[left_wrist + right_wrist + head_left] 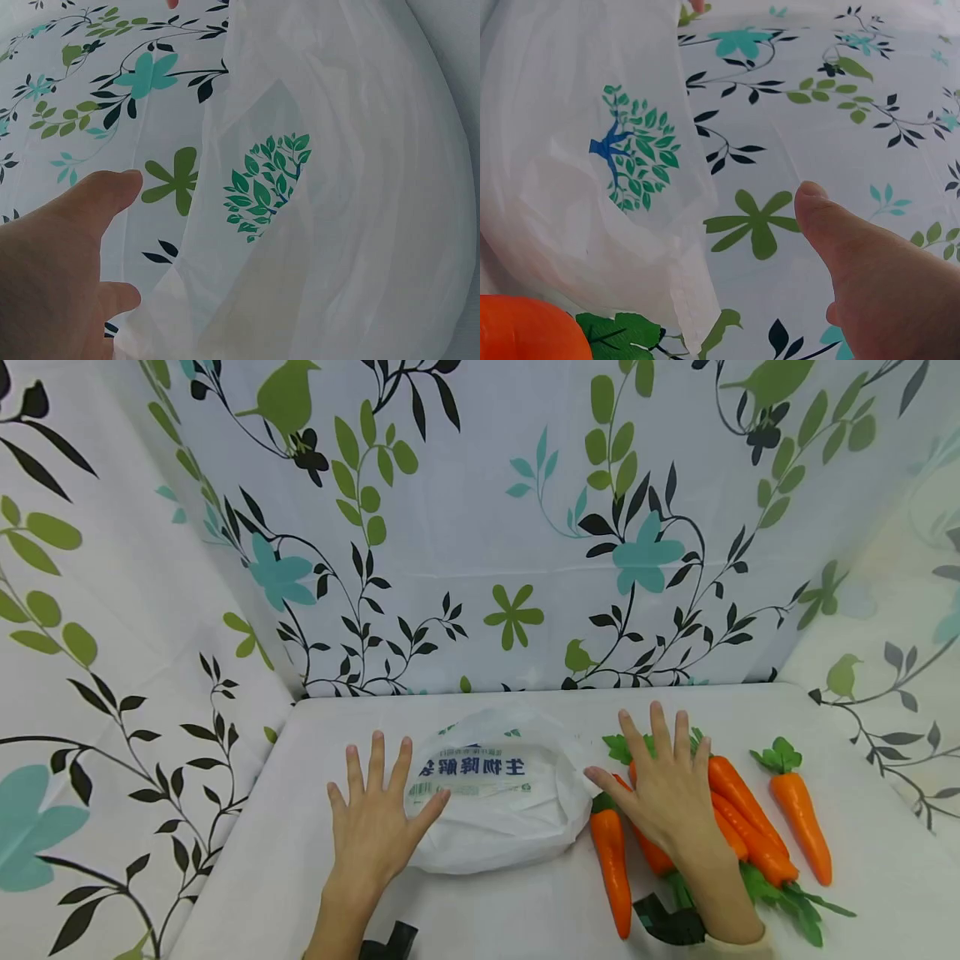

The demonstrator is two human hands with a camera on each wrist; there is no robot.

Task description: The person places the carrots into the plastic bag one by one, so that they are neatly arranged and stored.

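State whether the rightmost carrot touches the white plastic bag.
Apart. The head view shows it plainly: other carrots lie between the rightmost carrot and the white plastic bag.

The whole backdrop is basically white printed fabric: a flat back panel [468, 543] with a matching left side panel [142, 635] and right side panel [881, 635], so it's like a little three-sided booth. Print is black leafy vines [417, 412], olive-green bird silhouettes [288, 397], chunky teal flowers [648, 556] and a green petalled flower [513, 617] low in the middle. Faint creases run across the back. In front sits a plain white table [352, 718] with a rounded far right corner. Light's soft, bluish at the back and creamier on the right.
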